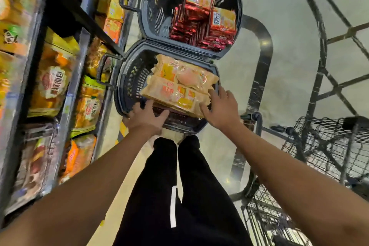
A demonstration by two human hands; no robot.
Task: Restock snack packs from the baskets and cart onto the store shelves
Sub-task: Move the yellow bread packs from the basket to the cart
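Note:
Two dark plastic baskets stand on the floor in front of me. The near basket [120,94] holds clear yellow-orange snack packs [175,88] stacked flat. The far basket [144,8] holds several red-and-orange packs [199,24]. My left hand [146,118] reaches over the near basket's front-left rim, fingers spread and straight, fingertips at the lower edge of the top pack. My right hand [221,108] lies on the right end of the same pack with fingers extended. Neither hand has lifted anything.
Store shelves [52,86] filled with yellow, orange and green snack bags run along the left. A wire cart [329,146] stands at the right, with a black metal frame [259,70] beside the baskets. My legs in black trousers are below.

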